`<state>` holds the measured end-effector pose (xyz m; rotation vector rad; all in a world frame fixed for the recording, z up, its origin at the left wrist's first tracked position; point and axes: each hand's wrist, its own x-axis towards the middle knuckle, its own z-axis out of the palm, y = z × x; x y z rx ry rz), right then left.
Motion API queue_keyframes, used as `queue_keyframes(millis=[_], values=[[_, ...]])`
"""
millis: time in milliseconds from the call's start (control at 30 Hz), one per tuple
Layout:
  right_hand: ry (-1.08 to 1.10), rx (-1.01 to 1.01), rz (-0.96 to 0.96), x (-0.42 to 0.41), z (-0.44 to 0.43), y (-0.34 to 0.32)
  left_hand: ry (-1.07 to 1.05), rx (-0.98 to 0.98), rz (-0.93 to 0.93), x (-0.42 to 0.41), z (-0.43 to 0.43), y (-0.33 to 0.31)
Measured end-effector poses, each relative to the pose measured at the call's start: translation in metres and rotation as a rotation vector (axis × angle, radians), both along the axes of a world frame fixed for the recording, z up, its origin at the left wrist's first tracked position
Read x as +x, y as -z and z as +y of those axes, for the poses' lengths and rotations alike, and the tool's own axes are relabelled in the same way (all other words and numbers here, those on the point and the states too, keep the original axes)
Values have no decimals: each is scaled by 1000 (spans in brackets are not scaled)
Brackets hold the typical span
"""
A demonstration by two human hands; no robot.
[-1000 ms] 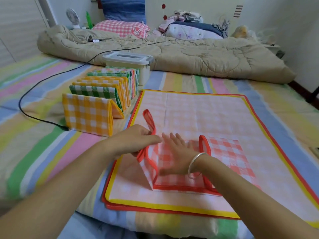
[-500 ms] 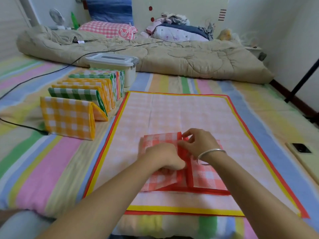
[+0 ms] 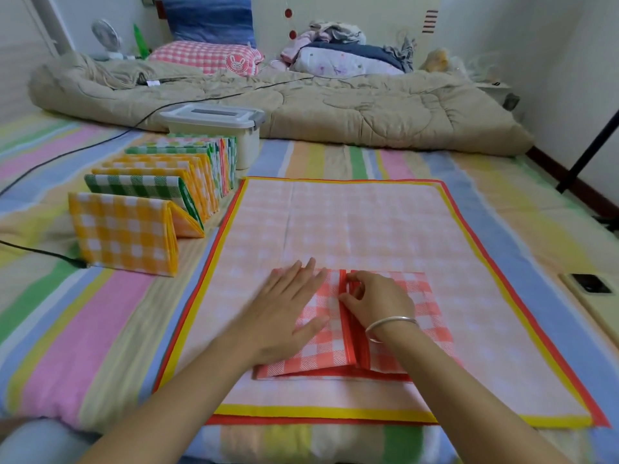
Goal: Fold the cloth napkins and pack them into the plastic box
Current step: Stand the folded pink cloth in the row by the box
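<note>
Red-and-white checked cloth napkin (image 3: 323, 349) lies partly folded under both hands, its two side flaps turned in so their red hems meet along a line between the hands. The left hand (image 3: 284, 316) lies flat on the left flap, fingers straight and spread, pressing it down. The right hand (image 3: 376, 301) rests on the right flap with fingers curled, pinching the red hem at the middle seam; a silver bangle (image 3: 390, 321) circles its wrist. Beneath the napkin and reaching well beyond both hands lies a pale pink checked mat with a yellow and red border (image 3: 351, 222). Off to the left of the left hand, beside the mat's edge, a row of folded checked napkins (image 3: 124, 232) stands on edge, yellow at the near end, then green, then more yellow and green farther away. At the far end of that row sits a white plastic box with a grey lid (image 3: 214, 120), the lid on. Everything rests on a pastel striped bedsheet (image 3: 83, 329). A black cable (image 3: 40, 252) runs across the sheet left of the row, and a rumpled beige quilt (image 3: 335, 105) lies across the bed beyond the box.
</note>
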<state>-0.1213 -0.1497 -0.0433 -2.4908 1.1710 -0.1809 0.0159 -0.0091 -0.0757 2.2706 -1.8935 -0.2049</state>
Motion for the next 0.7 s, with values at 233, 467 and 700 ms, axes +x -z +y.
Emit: queue_keyframes(millis=[233, 467, 700], values=[[-74, 48, -167, -11, -2, -1, -19, 133, -144, -7, -6, 8], [-271, -250, 169, -53, -18, 4, -17, 247, -71, -17, -15, -3], [-298, -183, 264, -60, -23, 33, 7, 295, -127, -19, -19, -4]])
